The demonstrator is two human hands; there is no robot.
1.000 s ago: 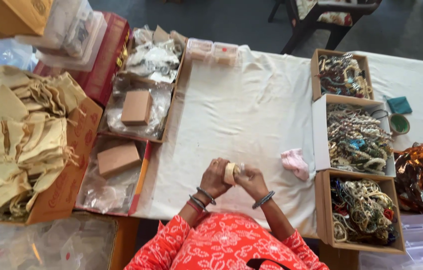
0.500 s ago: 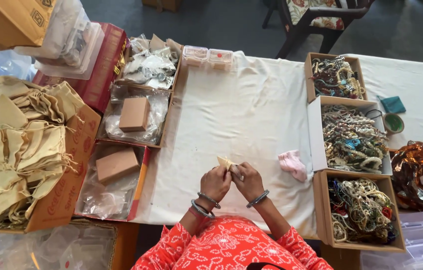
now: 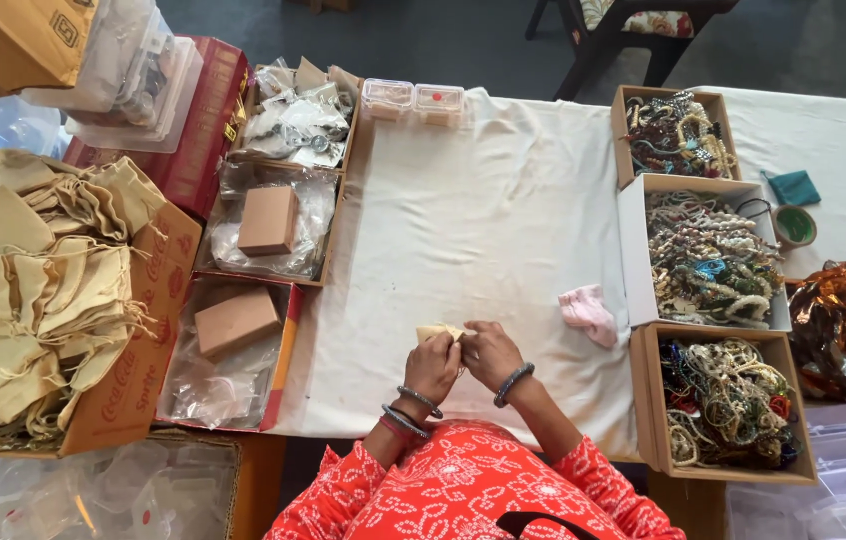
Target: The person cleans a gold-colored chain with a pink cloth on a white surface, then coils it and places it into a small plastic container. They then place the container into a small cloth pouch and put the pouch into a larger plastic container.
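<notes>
Cream tablecloth (image 3: pixel 483 200), small beige pouch (image 3: pixel 440 332) pinched between left hand (image 3: pixel 432 367), right hand (image 3: pixel 489 355)

We have a single view, worn on the head, looking almost straight down from well above the cloth-covered tabletop (image 3: pixel 503 200), facing away from the body, with red sleeves (image 3: pixel 463 490) at the bottom edge.

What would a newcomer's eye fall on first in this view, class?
The two hands, left hand and right hand, meet over a small cream pouch at the near edge of the white cloth. To the right stand three open boxes heaped with bead necklaces. On the far left a carton overflows with a pile of beige drawstring bags.
</notes>
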